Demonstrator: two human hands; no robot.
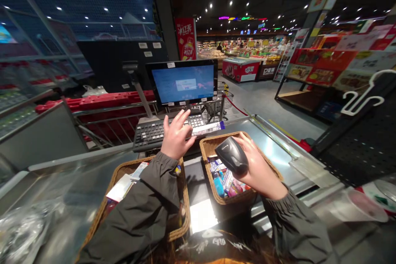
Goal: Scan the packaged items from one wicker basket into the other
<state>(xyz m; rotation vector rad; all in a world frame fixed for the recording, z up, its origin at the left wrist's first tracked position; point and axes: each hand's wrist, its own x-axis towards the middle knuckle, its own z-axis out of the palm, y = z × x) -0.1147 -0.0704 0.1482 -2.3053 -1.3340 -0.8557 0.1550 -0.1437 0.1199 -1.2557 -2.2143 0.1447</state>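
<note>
My left hand (pixel 177 135) is over the black keyboard (pixel 148 135), its outer fingers stretched over the keys. A long slim white box with a blue end (pixel 208 128) sticks out to the right from between its thumb and curled finger. My right hand (pixel 258 169) is wrapped round a black handheld barcode scanner (pixel 232 154), above the right wicker basket (pixel 206 150). Small colourful packages (pixel 227 181) lie in that basket, partly hidden by the scanner. Under my left forearm stands another wicker basket (pixel 186 198) with a white card (pixel 119 188) and other items in it.
A lit monitor (pixel 185 83) stands behind the keyboard, showing a small dialog box. The metal counter (pixel 272 144) runs underneath. Crumpled clear plastic (pixel 27 231) lies at left, a plastic cup (pixel 359 206) at right. A white hanger (pixel 361 97) hangs on the right.
</note>
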